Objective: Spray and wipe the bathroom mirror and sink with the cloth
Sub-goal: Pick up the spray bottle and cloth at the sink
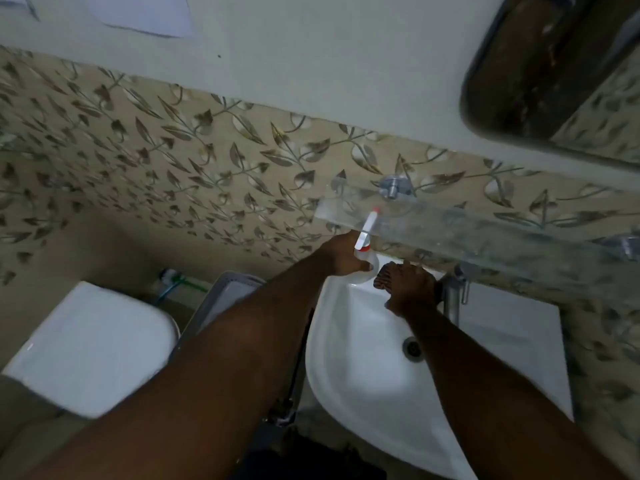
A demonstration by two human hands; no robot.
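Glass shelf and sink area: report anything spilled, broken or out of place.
Nothing looks spilled or broken. The glass shelf looks cloudy and smudged, and the mirror is streaked. The left hand holds the spray bottle, the right hand the cloth at the sink rim.

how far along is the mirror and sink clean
Early, it seems. Nothing looks wiped yet: the mirror is grimy. In hand: left hand grips the spray bottle on the sink rim, right hand rests on the cloth. Spraying and wiping both appear left.

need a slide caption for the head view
Left hand holds spray bottle; right hand presses patterned cloth on sink rim.
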